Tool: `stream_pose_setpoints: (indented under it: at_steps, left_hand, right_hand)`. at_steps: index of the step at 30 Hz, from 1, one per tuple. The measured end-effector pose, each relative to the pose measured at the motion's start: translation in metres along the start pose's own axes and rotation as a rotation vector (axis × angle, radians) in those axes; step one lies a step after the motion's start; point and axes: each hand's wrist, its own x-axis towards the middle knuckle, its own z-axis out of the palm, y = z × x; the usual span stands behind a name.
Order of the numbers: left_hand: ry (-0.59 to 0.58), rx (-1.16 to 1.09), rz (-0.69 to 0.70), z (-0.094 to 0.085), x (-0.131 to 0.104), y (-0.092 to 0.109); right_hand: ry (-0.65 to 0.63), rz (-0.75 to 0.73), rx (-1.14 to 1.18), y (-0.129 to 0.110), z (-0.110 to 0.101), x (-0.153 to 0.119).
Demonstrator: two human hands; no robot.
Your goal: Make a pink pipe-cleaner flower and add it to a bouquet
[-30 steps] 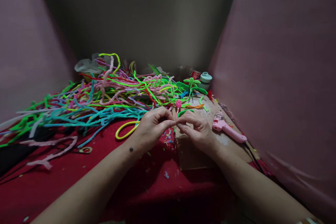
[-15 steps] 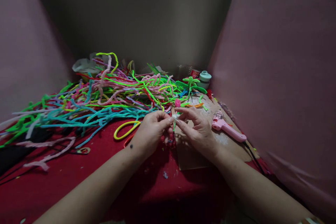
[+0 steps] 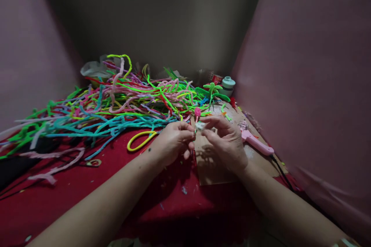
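My left hand [image 3: 177, 141] is closed in a pinch above the red cloth, and a speck of green shows at its fingertips. What it pinches is mostly hidden. Facing it, my right hand [image 3: 227, 142] holds a small whitish piece [image 3: 199, 126] between thumb and fingers, over the edge of a cardboard sheet [image 3: 210, 175]. Just beyond the fingertips stands a fuzzy pink tuft [image 3: 197, 112] on a short pink stalk; whether it joins what I hold, I cannot tell.
A large tangle of colored pipe cleaners [image 3: 139, 102] spreads across the back and left. Yellow-handled scissors [image 3: 142, 141] lie beside my left hand. A pink glue gun [image 3: 256, 144] rests on the cardboard at right, near a green pipe-cleaner flower [image 3: 213, 89] and a pale green bottle [image 3: 228, 83].
My right hand has moved slightly right, away from my left, with the whitish piece now showing more clearly in its fingers. The left hand stays pinched, nearly in place.
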Motion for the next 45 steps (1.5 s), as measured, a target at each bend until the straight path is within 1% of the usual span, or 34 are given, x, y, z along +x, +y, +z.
stream_pose_setpoints:
  at_steps: [3,5,7,9,12,14,15,17,19,20,22,23,24,25,27,30,32,34,39,41,45]
  left_hand:
    - [0.176,0.282,0.106,-0.007,0.004,-0.002]
    - [0.264,0.475,0.178,-0.012,0.008,-0.001]
    - [0.269,0.668,0.197,-0.015,0.013,0.0]
    - [0.239,0.806,0.156,-0.015,0.019,0.001]
    - [0.235,0.881,0.094,-0.008,0.032,0.002]
    - [0.247,0.887,0.066,-0.002,0.04,0.001]
    - [0.248,0.888,0.048,0.001,0.043,-0.001]
    - [0.237,0.873,0.013,0.006,0.046,-0.003]
    - [0.213,0.832,-0.011,0.008,0.043,-0.003]
    - [0.196,0.809,-0.017,0.009,0.04,-0.002]
    - [0.139,0.732,-0.013,0.008,0.031,0.003]
    - [0.095,0.672,-0.004,0.008,0.026,0.006]
    - [0.034,0.555,0.008,0.007,0.021,0.01]
    - [-0.013,0.439,0.018,0.007,0.016,0.014]
    - [-0.085,0.273,0.033,0.006,0.009,0.021]
    - [-0.126,0.194,0.054,0.005,0.002,0.027]
    - [-0.115,0.179,0.069,0.003,0.0,0.028]
    - [-0.108,0.171,0.076,0.0,0.0,0.028]
    - [-0.129,0.165,0.086,-0.01,0.0,0.033]
    - [-0.147,0.145,0.088,-0.014,0.0,0.036]
    - [-0.191,0.099,0.093,-0.021,0.001,0.039]
  right_hand:
    - [0.049,0.017,-0.073,-0.002,-0.008,0.0]
    - [0.017,-0.032,-0.214,-0.002,-0.015,-0.003]
    - [-0.063,-0.094,-0.354,0.002,-0.022,-0.009]
    - [-0.162,-0.115,-0.464,0.009,-0.028,-0.018]
    - [-0.292,-0.069,-0.564,0.018,-0.033,-0.029]
    - [-0.315,-0.042,-0.564,0.019,-0.034,-0.032]
    - [-0.299,-0.04,-0.554,0.018,-0.035,-0.033]
    - [-0.222,-0.052,-0.527,0.012,-0.035,-0.032]
    - [-0.152,-0.02,-0.47,0.005,-0.034,-0.031]
    - [-0.145,0.031,-0.418,0.001,-0.033,-0.03]
    - [-0.168,0.213,-0.246,-0.004,-0.03,-0.028]
    - [-0.184,0.318,-0.135,-0.006,-0.029,-0.026]
    - [-0.195,0.407,-0.021,-0.007,-0.027,-0.025]
    - [-0.202,0.47,0.087,-0.007,-0.025,-0.023]
    - [-0.22,0.527,0.273,-0.008,-0.022,-0.019]
    - [-0.268,0.559,0.478,-0.01,-0.017,-0.012]
    - [-0.308,0.589,0.583,-0.012,-0.013,-0.007]
    - [-0.344,0.58,0.651,-0.014,-0.008,-0.002]
    - [-0.316,0.497,0.655,-0.012,0.003,0.015]
    - [-0.319,0.511,0.653,-0.01,0.006,0.021]
    - [-0.379,0.536,0.69,-0.004,0.013,0.029]
